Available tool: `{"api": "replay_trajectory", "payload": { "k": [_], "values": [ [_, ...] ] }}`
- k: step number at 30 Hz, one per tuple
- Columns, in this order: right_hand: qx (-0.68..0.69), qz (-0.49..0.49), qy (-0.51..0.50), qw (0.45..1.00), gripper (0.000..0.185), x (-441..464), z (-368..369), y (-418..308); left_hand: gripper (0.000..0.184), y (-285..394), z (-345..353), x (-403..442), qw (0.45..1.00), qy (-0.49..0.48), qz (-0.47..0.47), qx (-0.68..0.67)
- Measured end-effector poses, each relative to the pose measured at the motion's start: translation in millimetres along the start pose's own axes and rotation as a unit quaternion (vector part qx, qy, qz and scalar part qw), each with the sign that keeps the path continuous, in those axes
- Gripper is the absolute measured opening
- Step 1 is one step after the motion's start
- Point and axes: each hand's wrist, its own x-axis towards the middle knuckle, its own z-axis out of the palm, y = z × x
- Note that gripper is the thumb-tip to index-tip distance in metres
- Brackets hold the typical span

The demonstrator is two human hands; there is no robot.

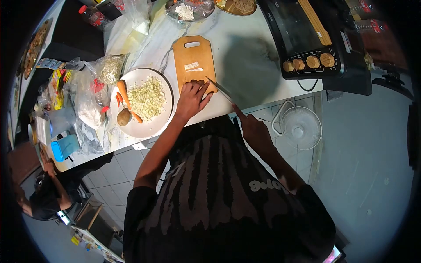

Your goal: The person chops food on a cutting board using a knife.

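A wooden cutting board (180, 55) with a slot handle lies on the marble counter, with a few thin white strips (193, 67) of food on it. At the board's near end, my left hand (192, 100) presses down with fingers curled and close together. Whatever lies under those fingertips is hidden. My right hand (255, 130) grips a knife (221, 90), its blade slanting over the board's near right corner, tip close to the left fingers. Left of the board, a white plate (154, 130) carries chopped pale vegetable (148, 98), carrots (122, 91), small red chilies (119, 98) and a brown round vegetable (124, 117).
A black toaster oven (302, 39) stands at the right, chopsticks on top. Plastic bags (90, 103) and a blue-lidded container (65, 147) crowd the left. Food plates (206, 15) sit at the back. A fan (300, 128) is on the floor; another person (52, 193) is at lower left.
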Motion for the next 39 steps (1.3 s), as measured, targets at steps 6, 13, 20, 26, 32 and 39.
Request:
{"api": "replay_trajectory", "payload": {
  "k": [6, 13, 20, 26, 32, 39],
  "values": [
    [0.077, 0.022, 0.06, 0.995, 0.067, -14.7, 21.0, -8.9, 0.019, 5.2, 10.1, 9.2, 0.986, 0.088, -0.116, -0.087],
    [0.089, 0.054, 0.026, 0.994, 0.062, -23.1, 16.0, -20.1, 0.014, 7.7, 6.8, 12.7, 0.969, 0.075, -0.189, -0.142],
    [0.116, 0.069, -0.007, 0.991, 0.061, -18.2, 13.1, -16.1, 0.015, 4.0, 10.7, 10.6, 0.977, 0.106, -0.134, -0.127],
    [0.104, 0.09, -0.048, 0.989, 0.064, -11.8, 0.3, -20.2, 0.013, 6.2, 7.5, 13.5, 0.983, 0.11, -0.102, -0.102],
    [0.053, 0.088, -0.043, 0.994, 0.068, -5.9, 11.2, -17.2, 0.011, 9.5, -1.7, 22.2, 0.978, 0.054, -0.161, -0.121],
    [0.063, 0.081, -0.041, 0.994, 0.067, -10.0, 11.7, -18.3, 0.008, 10.1, -6.8, 25.2, 0.968, 0.032, -0.205, -0.141]
  ]
}}
